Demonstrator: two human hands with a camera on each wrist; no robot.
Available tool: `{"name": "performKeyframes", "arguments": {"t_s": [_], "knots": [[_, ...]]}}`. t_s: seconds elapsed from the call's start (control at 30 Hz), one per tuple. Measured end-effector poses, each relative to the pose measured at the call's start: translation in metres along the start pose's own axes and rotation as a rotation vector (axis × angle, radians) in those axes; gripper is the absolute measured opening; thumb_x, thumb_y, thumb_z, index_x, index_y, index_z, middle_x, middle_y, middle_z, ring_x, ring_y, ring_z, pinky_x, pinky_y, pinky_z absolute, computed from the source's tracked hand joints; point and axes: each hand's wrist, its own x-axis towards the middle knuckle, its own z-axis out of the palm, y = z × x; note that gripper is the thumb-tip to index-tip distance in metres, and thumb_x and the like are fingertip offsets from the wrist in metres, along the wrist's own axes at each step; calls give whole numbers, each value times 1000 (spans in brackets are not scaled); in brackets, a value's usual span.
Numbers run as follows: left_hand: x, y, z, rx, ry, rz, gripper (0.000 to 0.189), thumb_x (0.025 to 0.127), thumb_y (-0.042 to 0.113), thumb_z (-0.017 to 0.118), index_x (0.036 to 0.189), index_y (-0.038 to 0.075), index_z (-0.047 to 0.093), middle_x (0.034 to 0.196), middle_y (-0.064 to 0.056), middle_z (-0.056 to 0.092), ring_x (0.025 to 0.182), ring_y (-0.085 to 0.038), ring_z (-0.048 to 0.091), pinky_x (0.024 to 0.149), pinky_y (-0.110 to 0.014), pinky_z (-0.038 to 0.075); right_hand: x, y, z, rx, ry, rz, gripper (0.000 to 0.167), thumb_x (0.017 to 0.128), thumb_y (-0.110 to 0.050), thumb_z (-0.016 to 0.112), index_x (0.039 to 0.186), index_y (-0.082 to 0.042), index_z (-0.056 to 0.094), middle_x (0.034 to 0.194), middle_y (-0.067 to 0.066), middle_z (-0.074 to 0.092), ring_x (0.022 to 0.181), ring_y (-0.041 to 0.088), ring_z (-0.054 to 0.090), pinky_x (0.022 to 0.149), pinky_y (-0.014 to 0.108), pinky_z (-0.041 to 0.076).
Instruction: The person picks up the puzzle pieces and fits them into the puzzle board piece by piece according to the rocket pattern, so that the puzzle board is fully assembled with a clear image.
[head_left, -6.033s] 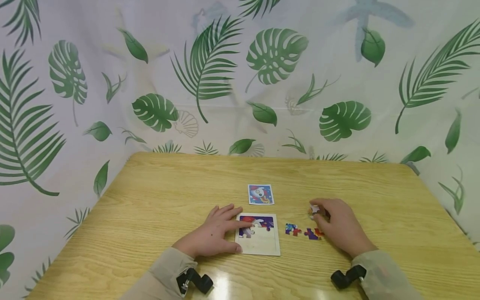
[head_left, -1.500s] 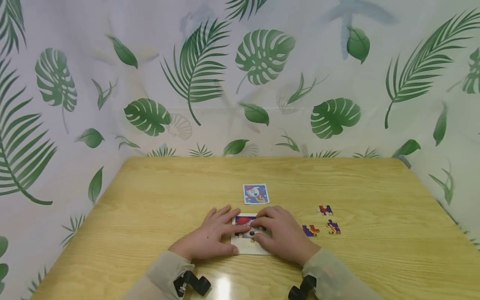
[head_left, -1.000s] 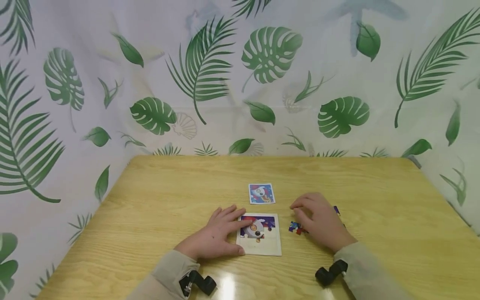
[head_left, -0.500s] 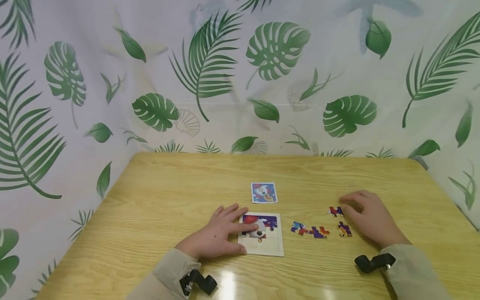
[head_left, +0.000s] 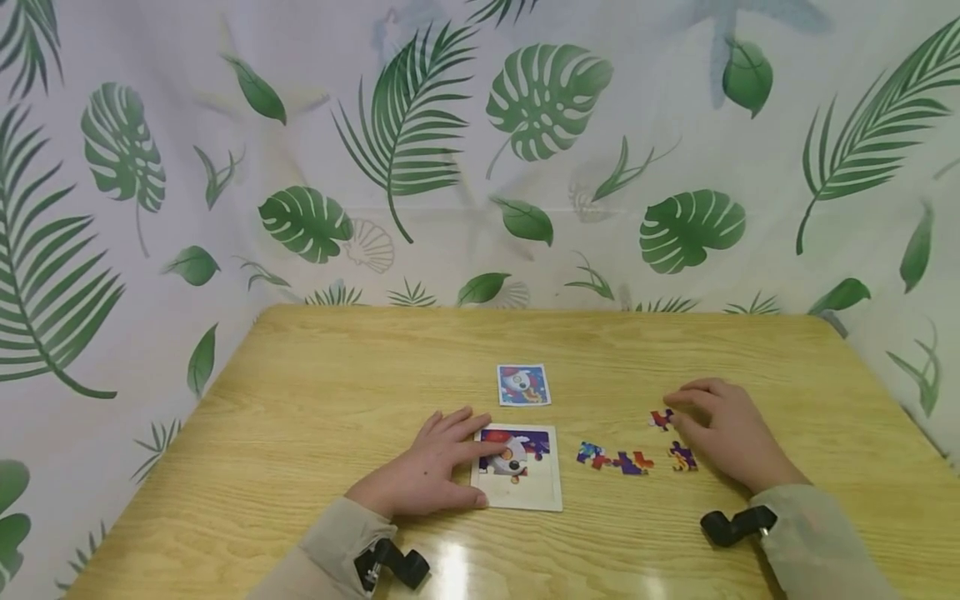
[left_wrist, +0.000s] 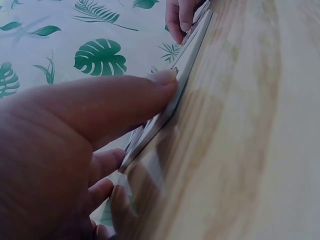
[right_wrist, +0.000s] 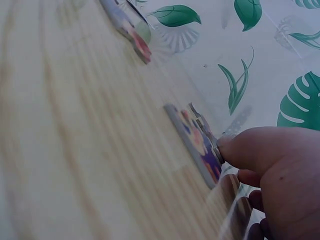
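Observation:
My left hand (head_left: 423, 467) lies spread at the left side of a square puzzle tray (head_left: 556, 487), index finger over the pieces, thumb at the lower left edge. In the left wrist view the thumb (left_wrist: 150, 87) rests along the rim. The tray's upper part shows a white dog face with a red top; its lower part is bare. My right hand (head_left: 731, 433) curves beside a red and purple puzzle piece (head_left: 660, 419), thumb close to its right end, index finger beyond it, a gap between them. A purple and yellow piece (head_left: 682, 456) lies nearer me.
Two more pieces lie between tray and right hand: a blue and red one (head_left: 592, 454) and a purple and orange one (head_left: 633, 463). A small picture card (head_left: 523, 385) sits behind the tray. A leaf-printed cloth (head_left: 450, 167) hangs behind the wooden table (head_left: 337, 358).
Dog-face pieces were added to the tray since the earliest frame. My right hand left the tray, moved right past the loose pieces, then slightly back left to the red and purple piece. My left hand stayed.

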Motion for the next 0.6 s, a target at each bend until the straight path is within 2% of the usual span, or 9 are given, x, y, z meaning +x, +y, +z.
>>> {"name": "performKeyframes", "arguments": {"t_s": [0.13,0.4,0.6], "knots": [[0,0,0,-1,2,1,68,90,51,69,153,36,47,167,0,22,155,-26,6,120,-56,-3,0,-1,-1,12,0,2,31,100,-25,64,123,-7,71,130,21,57,121,46,45,99,66,32],[0,0,-1,-5,6,10,68,90,50,69,153,35,47,167,-2,22,155,-26,6,120,-56,-3,0,-1,-4,0,-43,-18,35,94,-23,70,127,-10,71,138,24,53,127,51,40,102,69,29],[0,0,0,5,9,8,68,89,49,70,152,34,49,166,-2,25,154,-27,8,120,-57,-2,2,-3,-3,6,-36,-11,30,94,-22,71,122,-9,72,135,23,55,125,49,43,102,68,29]]}}
